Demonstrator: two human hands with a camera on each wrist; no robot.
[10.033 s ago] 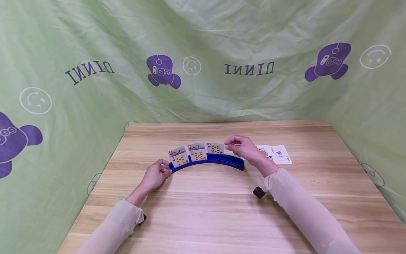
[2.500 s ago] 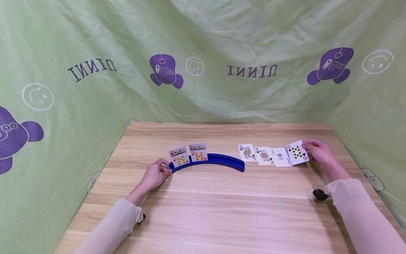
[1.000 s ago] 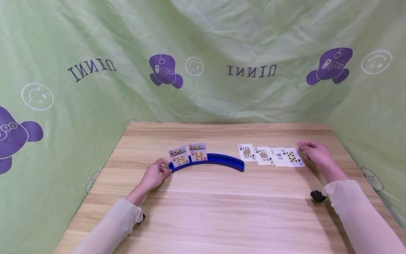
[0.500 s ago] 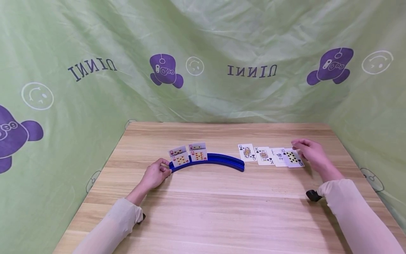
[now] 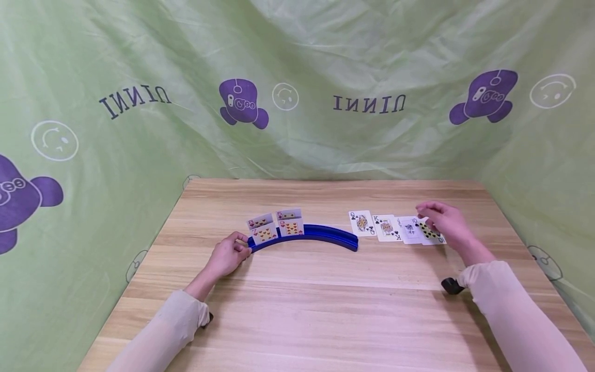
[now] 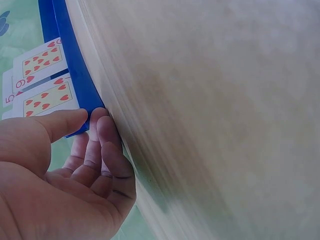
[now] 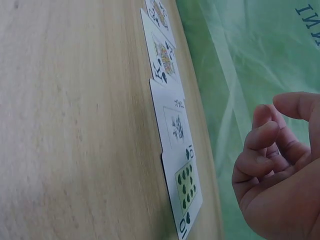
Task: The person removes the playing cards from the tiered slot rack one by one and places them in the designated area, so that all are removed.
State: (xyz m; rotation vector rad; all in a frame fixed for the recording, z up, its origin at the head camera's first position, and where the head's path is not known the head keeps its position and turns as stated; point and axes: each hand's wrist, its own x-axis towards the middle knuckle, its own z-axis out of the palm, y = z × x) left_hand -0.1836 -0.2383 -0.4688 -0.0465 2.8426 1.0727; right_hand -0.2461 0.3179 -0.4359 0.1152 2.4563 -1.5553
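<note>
My left hand (image 5: 229,256) pinches the left end of a curved blue card holder (image 5: 332,236) between thumb and fingers. Standing in the holder's left half are the seven of hearts (image 5: 264,235) and nine of hearts (image 5: 291,227), with an eight (image 5: 259,222) and a five (image 5: 288,213) behind them. My right hand (image 5: 443,223) hovers above the ten of spades (image 7: 186,187), its fingers loosely bent and holding nothing. That ten lies face up at the right end of an overlapping row with a joker (image 7: 173,122), a king (image 7: 162,55) and a queen (image 5: 361,223).
The wooden table (image 5: 307,310) carries the holder and the row of cards. A green curtain (image 5: 297,150) with purple figures closes off the back and both sides. A black wrist device (image 5: 452,285) sits under the right sleeve.
The ten of spades stood in the holder, was carried right by my right hand and was laid beside the joker. My emptied right hand has since drifted left over it. My left hand stays put.
</note>
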